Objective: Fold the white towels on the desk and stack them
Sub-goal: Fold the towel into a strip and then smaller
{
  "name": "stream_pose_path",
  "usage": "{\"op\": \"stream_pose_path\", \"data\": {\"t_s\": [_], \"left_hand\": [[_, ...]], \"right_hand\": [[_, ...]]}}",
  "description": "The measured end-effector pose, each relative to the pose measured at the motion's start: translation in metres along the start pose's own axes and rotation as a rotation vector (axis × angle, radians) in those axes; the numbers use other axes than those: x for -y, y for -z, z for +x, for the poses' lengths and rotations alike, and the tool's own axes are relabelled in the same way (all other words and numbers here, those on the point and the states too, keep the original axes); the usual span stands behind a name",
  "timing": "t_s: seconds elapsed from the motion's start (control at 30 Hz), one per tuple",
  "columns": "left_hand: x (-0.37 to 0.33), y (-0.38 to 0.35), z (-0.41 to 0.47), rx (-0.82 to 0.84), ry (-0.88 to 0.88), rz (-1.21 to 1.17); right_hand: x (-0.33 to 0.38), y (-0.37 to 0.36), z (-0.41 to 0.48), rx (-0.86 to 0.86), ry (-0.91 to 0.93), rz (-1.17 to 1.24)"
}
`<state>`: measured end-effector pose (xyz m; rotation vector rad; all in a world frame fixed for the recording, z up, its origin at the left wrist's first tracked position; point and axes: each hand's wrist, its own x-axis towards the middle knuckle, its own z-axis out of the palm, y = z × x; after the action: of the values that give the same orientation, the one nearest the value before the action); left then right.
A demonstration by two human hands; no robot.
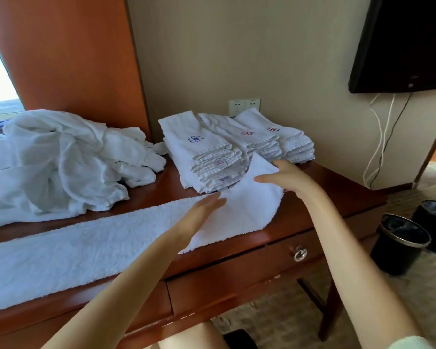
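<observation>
We have a long white towel [86,238] laid along the front edge of the worktop [325,197], its right end turned up. Our left grip [202,212] rests flat on it, fingers straight. Our right grip [285,175], also spread flat, touches the raised end. Folded towel stacks [212,152] sit at the back right, and a crumpled towel pile [68,159] at the back left.

White towel [86,248] flat along desk [325,197]

The white stacked towels [207,149] carry blue and red emblems [195,139], and the desk [337,195] is reddish-brown.
</observation>
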<state>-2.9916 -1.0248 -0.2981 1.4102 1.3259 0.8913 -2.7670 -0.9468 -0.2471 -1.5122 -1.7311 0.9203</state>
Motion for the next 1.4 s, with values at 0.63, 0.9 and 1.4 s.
{"op": "stream_pose_path", "data": {"t_s": [0.63,0.9,1.4], "left_hand": [[0.071,0.287,-0.220,-0.899,0.432,-0.336],[0.073,0.298,-0.226,-0.885,0.120,-0.083],[0.111,0.307,-0.251,-0.850,0.418,0.876]], "right_hand": [[0.156,-0.317,-0.113,0.454,0.925,-0.766],[0.155,-0.336,-0.099,0.521,0.902,-0.764],[0.147,-0.336,-0.097,0.651,0.854,-0.826]]}}
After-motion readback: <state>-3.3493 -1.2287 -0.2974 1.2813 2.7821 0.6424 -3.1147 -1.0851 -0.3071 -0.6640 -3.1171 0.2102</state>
